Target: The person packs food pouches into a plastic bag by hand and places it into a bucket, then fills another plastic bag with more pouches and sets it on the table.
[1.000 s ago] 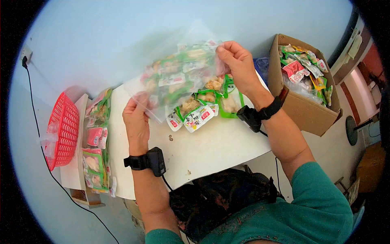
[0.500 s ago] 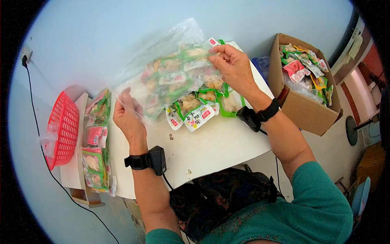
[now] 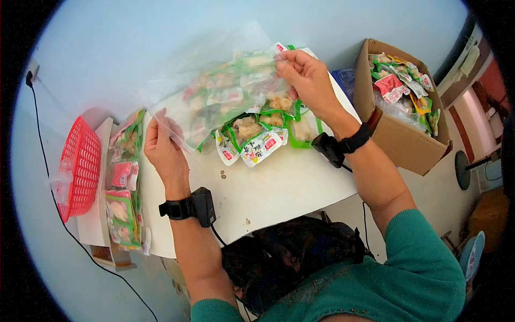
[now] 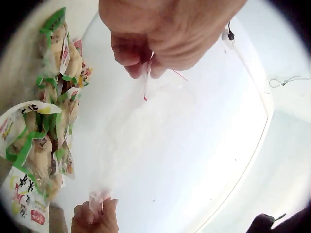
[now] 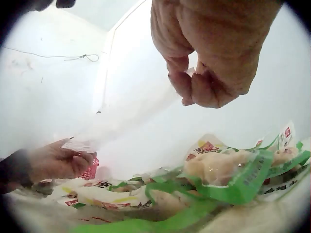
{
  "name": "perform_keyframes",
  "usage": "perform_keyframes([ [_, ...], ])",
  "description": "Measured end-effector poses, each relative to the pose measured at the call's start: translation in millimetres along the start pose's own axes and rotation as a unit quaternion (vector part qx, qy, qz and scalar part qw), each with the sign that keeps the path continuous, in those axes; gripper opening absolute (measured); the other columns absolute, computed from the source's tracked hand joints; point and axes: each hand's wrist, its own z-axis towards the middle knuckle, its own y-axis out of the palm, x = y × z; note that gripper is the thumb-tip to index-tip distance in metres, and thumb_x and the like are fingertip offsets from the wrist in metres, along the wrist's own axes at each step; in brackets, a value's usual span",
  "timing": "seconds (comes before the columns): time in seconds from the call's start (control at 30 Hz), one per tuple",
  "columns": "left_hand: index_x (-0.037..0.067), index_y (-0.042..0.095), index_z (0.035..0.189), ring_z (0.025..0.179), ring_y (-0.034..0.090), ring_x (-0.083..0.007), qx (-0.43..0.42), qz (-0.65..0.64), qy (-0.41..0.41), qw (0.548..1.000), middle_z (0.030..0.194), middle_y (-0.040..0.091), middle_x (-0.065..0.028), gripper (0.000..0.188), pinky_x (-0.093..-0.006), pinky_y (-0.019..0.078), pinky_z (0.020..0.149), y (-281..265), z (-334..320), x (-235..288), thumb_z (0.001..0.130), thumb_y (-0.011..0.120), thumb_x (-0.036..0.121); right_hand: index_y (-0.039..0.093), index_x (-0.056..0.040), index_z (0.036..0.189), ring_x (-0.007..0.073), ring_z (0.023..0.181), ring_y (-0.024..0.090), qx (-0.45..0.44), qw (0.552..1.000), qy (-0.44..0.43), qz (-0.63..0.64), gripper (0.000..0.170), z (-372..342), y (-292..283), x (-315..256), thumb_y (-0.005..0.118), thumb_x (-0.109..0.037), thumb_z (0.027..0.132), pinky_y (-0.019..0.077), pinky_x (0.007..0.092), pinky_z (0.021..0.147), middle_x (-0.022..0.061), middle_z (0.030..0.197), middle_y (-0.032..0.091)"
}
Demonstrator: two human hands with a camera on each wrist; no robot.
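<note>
A clear plastic bag [image 3: 214, 88] is stretched between my two hands over the white table. My left hand [image 3: 166, 153] pinches one corner of it between thumb and fingers. At the opposite end, my right hand [image 3: 314, 86] pinches the bag's edge; the right wrist view shows the thumb against the fingertips there. Seen edge-on in the left wrist view, the thin plastic [image 4: 129, 121] runs from one hand to the other. Behind and below it lie several green-and-white food packets [image 3: 263, 147], partly veiled by the film.
An open cardboard box [image 3: 407, 139] full of similar packets stands at the right. On the left are a red plastic basket [image 3: 83, 172] and a row of packets [image 3: 122, 209] along the table edge. A black cable [image 3: 45, 150] hangs down the wall.
My left hand has moved left and slightly up, and my right hand a little left, both keeping hold of the bag. The bag's film has shifted and spread between them.
</note>
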Motion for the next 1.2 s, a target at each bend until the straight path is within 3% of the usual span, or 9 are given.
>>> perform_keyframes([
  [0.23, 0.002, 0.066, 0.111, 0.059, 0.045, -0.0039, 0.043, 0.035, -0.008, 0.998, 0.074, 0.054, 0.0039, 0.023, -0.0182, 0.0358, 0.05, 1.4, -1.8, 9.6, 0.096, 0.061, 0.018, 0.06, 0.0001, 0.114, 0.0046, 0.058, 0.055, -0.042, 0.999, 0.028, 0.008, 0.031, -4.1, -0.2, -4.1, 0.068, -0.009, 0.085, 0.0426, 0.0206, 0.048, 0.0003, 0.08, 0.06],
  [0.4, 0.0, 0.067, 0.11, 0.064, 0.051, -0.0041, 0.152, 0.095, 0.108, 0.978, 0.082, 0.062, 0.0013, 0.022, -0.0173, 0.0391, 0.053, -26.3, 12.1, 21.3, 0.095, 0.062, 0.016, 0.062, 0.0008, 0.111, 0.0043, 0.058, 0.056, -0.014, 1.0, -0.009, 0.003, 0.029, 0.3, 0.1, -7.3, 0.068, -0.007, 0.085, 0.0444, 0.0195, 0.05, 0.0019, 0.082, 0.065],
  [0.57, -0.005, 0.067, 0.101, 0.089, 0.063, -0.0122, 0.233, 0.338, 0.278, 0.868, 0.097, 0.07, -0.008, 0.021, -0.026, 0.052, 0.078, -18.3, -23.0, 120.6, 0.092, 0.067, 0.014, 0.064, 0.0024, 0.106, 0.0043, 0.06, 0.057, -0.009, 1.0, -0.014, 0.016, 0.025, 3.4, -10.4, -8.6, 0.069, -0.011, 0.084, 0.046, 0.0198, 0.051, 0.0039, 0.081, 0.067],
  [0.67, -0.003, 0.068, 0.101, 0.085, 0.064, -0.0133, 0.265, 0.481, 0.358, 0.755, 0.097, 0.071, -0.0084, 0.017, -0.0263, 0.0527, 0.077, -36.2, -50.7, 166.1, 0.091, 0.067, 0.011, 0.065, 0.0031, 0.103, 0.0035, 0.06, 0.056, -0.003, 0.999, -0.038, 0.015, 0.024, 1.3, -6.1, -10.8, 0.069, -0.013, 0.085, 0.0452, 0.02, 0.049, 0.0036, 0.081, 0.068],
  [0.8, 0.0, 0.068, 0.099, 0.08, 0.065, -0.0135, 0.176, 0.574, 0.352, 0.718, 0.092, 0.071, -0.0072, 0.012, -0.0272, 0.0537, 0.073, -20.6, -101.7, 183.9, 0.089, 0.068, 0.007, 0.067, 0.0021, 0.101, 0.0042, 0.063, 0.059, -0.029, 0.998, -0.041, 0.036, 0.021, -0.5, -3.1, -13.1, 0.069, -0.012, 0.086, 0.0468, 0.0192, 0.052, 0.004, 0.08, 0.068],
  [0.83, 0.001, 0.068, 0.097, 0.077, 0.065, -0.0135, 0.161, 0.634, 0.339, 0.676, 0.09, 0.071, -0.007, 0.01, -0.027, 0.0538, 0.071, -11.9, -114.9, 180.8, 0.089, 0.067, 0.007, 0.068, 0.0019, 0.101, 0.0048, 0.065, 0.06, -0.042, 0.998, -0.033, 0.037, 0.02, -1.2, -4.2, -15.6, 0.069, -0.012, 0.086, 0.0476, 0.019, 0.053, 0.0043, 0.08, 0.068],
  [0.93, 0.002, 0.067, 0.091, 0.067, 0.064, -0.0155, 0.072, 0.659, 0.355, 0.659, 0.079, 0.067, -0.0093, 0.007, -0.0292, 0.052, 0.063, 6.5, -140.4, 150.0, 0.085, 0.07, 0.004, 0.069, 0.0013, 0.097, 0.0098, 0.067, 0.063, -0.055, 0.998, -0.013, -0.004, 0.021, -3.0, -3.3, -24.7, 0.07, -0.015, 0.085, 0.0503, 0.0236, 0.059, 0.0064, 0.079, 0.07],
  [1.03, 0.002, 0.064, 0.093, 0.063, 0.061, -0.0206, 0.036, 0.601, 0.315, 0.733, 0.081, 0.065, -0.0106, 0.011, -0.0302, 0.0492, 0.058, 13.0, -157.9, 104.8, 0.084, 0.07, 0.006, 0.07, 0.001, 0.094, 0.0142, 0.068, 0.064, -0.102, 0.981, -0.104, -0.131, 0.024, -7.1, 4.3, -51.6, 0.07, -0.02, 0.083, 0.0515, 0.0289, 0.063, 0.0083, 0.08, 0.07],
  [1.2, 0.004, 0.064, 0.098, 0.066, 0.061, -0.0227, 0.049, 0.606, 0.225, 0.762, 0.082, 0.063, -0.0101, 0.015, -0.0325, 0.0488, 0.059, 20.3, -174.3, 65.3, 0.083, 0.068, 0.005, 0.068, -0.0026, 0.085, 0.03, 0.076, 0.066, -0.192, 0.923, -0.215, -0.256, 0.015, -44.4, 13.6, -71.9, 0.067, -0.017, 0.08, 0.0523, 0.04, 0.07, 0.0148, 0.082, 0.068],
])
